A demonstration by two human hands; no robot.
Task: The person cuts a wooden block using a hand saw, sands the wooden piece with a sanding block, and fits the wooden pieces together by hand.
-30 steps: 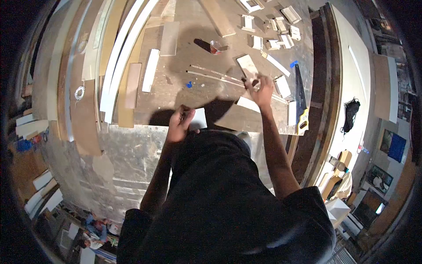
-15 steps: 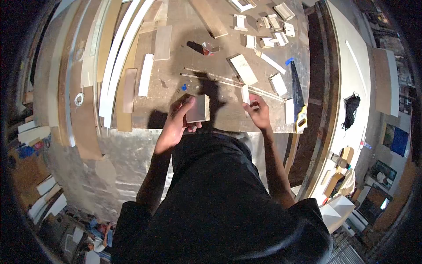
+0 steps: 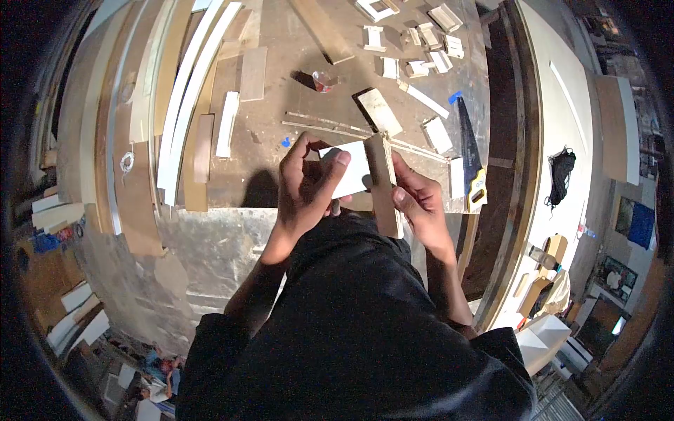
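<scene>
My left hand (image 3: 305, 186) grips a white-faced wooden block (image 3: 351, 168), thumb pressed on its face. My right hand (image 3: 425, 203) is closed on a brown wooden strip (image 3: 382, 186) with a rough pale edge, its fingers along the right side. The strip stands across the block's right end; whether the two touch cannot be made out. Both pieces are above the near edge of the workbench (image 3: 239, 189), close to my body. Behind them a pale wooden block (image 3: 379, 112) lies on the bench, near thin wooden sticks (image 3: 326, 126).
A handsaw (image 3: 469, 151) with a yellow handle lies at the bench's right edge. Several small wooden assemblies (image 3: 425, 35) sit at the back right. A small clear cup (image 3: 323, 82) stands mid-bench. Long white strips (image 3: 186, 105) and boards lie on the left.
My right hand has come left and down, bringing the strip against or near the block's end. My left hand has shifted right, and the block's white face now shows.
</scene>
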